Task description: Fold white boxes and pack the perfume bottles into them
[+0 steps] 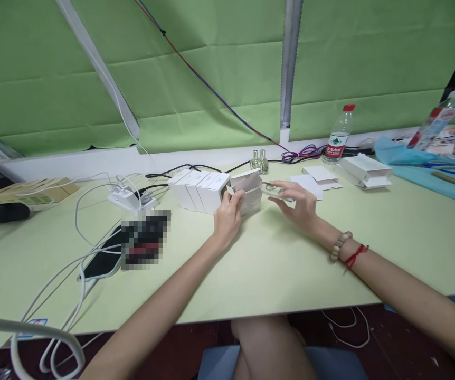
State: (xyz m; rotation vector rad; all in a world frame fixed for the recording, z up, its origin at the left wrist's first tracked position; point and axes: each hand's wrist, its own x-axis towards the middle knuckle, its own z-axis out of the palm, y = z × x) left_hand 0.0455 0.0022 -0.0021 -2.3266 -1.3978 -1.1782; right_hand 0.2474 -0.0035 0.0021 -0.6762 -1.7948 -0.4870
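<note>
My left hand (228, 217) is closed round a small white carton (248, 191) that lies on its side on the pale green table (275, 264), its flap open toward the right. My right hand (299, 205) pinches a small clear glass bottle (274, 190) held level at the carton's open end. A row of closed white boxes (198, 191) stands just left of the carton. Two more small glass bottles (259, 161) stand upright behind it near the wall.
Flat white carton blanks (318, 179) and a white tray of them (365, 168) lie at the right rear, beside a water bottle (339, 135). A power strip (131, 199), white cables (65, 274) and a dark blurred device (144, 238) occupy the left. A blue cloth (421, 164) covers the far right.
</note>
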